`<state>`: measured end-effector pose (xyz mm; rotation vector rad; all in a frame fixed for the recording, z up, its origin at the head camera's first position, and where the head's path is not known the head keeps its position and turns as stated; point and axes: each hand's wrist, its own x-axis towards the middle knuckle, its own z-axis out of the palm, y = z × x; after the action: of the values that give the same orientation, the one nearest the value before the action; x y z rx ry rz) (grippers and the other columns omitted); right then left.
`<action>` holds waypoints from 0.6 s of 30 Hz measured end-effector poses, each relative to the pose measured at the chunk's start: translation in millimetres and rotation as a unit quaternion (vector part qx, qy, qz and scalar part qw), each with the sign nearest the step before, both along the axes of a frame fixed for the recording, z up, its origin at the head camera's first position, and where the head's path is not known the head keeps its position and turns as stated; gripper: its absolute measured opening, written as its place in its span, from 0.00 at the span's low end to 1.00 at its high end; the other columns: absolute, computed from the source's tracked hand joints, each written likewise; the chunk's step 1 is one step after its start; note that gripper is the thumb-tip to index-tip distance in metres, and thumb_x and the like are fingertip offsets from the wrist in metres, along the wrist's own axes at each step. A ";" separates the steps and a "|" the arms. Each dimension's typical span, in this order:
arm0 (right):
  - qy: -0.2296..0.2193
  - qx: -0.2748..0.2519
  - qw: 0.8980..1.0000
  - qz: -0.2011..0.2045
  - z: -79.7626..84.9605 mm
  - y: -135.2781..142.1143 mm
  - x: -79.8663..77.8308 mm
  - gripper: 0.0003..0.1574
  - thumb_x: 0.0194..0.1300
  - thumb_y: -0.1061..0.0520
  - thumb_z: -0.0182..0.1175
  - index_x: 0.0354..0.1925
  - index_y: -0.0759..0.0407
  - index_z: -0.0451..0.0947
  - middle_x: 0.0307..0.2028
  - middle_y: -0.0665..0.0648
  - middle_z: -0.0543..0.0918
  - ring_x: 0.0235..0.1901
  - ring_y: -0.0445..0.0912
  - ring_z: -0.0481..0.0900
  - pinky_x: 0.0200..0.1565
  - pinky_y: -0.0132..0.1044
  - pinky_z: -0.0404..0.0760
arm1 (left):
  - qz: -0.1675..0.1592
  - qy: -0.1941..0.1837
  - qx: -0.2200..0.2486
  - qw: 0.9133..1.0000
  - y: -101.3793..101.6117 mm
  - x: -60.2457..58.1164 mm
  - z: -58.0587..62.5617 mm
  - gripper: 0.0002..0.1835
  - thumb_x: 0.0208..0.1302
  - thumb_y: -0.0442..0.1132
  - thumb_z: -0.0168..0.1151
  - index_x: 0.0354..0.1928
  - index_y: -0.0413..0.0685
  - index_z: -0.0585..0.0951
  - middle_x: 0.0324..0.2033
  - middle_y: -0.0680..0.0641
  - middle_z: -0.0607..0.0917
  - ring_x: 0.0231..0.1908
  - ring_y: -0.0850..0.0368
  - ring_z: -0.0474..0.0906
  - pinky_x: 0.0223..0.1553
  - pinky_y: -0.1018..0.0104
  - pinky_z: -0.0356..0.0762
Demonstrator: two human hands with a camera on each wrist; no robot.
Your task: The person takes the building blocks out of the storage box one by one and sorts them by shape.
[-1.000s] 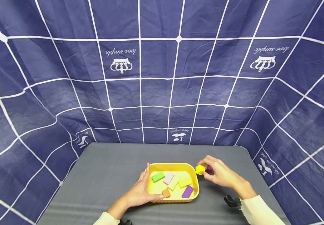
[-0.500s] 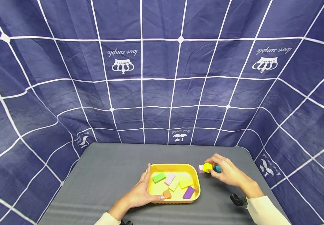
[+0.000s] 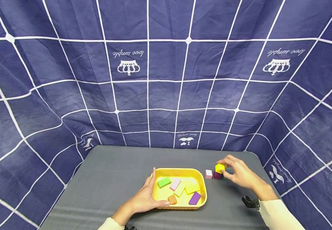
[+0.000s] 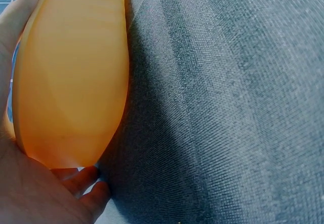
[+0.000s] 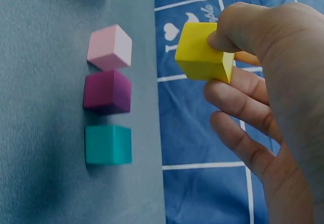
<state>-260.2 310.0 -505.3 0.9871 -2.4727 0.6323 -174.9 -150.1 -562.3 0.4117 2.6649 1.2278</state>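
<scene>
A yellow cube [image 5: 202, 54] is pinched between the thumb and fingers of my right hand [image 3: 239, 172], held above the table. Below it a pink cube [image 5: 109, 46], a magenta cube [image 5: 106, 92] and a teal cube [image 5: 107, 145] stand in a row with small gaps. In the head view the teal one is mostly behind my fingers. My left hand [image 3: 146, 196] grips the left end of a yellow plastic bin [image 3: 180, 207], its thumb at the front side. Inside lie a green block [image 3: 164, 182], a purple block [image 3: 194, 198], an orange block [image 3: 172, 200] and several paler ones.
The grey cloth-covered table [image 3: 120, 166] extends left of and behind the bin. A blue curtain with white grid lines [image 3: 166, 95] hangs at the back and both sides.
My right hand has moved right with the yellow cube, away from the bin and over the row. The pink and magenta cubes have come into view. My left hand keeps its grip.
</scene>
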 end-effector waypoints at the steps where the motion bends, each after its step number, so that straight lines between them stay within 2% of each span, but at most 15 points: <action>1: 0.003 -0.001 1.000 0.000 -0.8 1.6 -0.3 0.25 0.59 0.69 0.85 0.53 0.53 0.93 0.45 0.45 0.89 0.41 0.41 0.87 0.45 0.40 0.91 | -0.001 0.000 0.001 1.000 0.0 -0.1 -0.4 0.87 0.56 0.68 0.90 0.97 0.54 0.33 0.92 0.32 0.57 0.84 0.31 0.72 0.81 0.28 0.73; 10: 0.019 0.003 1.000 -0.012 -7.6 17.6 -3.5 0.29 0.56 0.72 0.84 0.55 0.55 0.94 0.46 0.49 0.90 0.40 0.43 0.87 0.45 0.40 0.91 | 0.003 -0.005 0.003 1.000 -1.0 -2.0 -1.0 0.88 0.54 0.68 0.91 0.97 0.54 0.33 0.92 0.32 0.58 0.84 0.31 0.72 0.81 0.29 0.74; 18: 0.021 0.008 0.999 -0.034 -14.6 33.9 -2.6 0.33 0.54 0.73 0.85 0.57 0.54 0.94 0.45 0.48 0.90 0.40 0.45 0.88 0.44 0.38 0.89 | 0.002 -0.008 0.001 1.000 0.4 -1.9 -0.7 0.87 0.55 0.69 0.90 0.97 0.56 0.32 0.93 0.33 0.57 0.85 0.32 0.71 0.82 0.29 0.73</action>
<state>-262.8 343.8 -519.9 0.9083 -2.4667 0.5653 -176.9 -149.6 -563.0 0.3956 2.6521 1.2310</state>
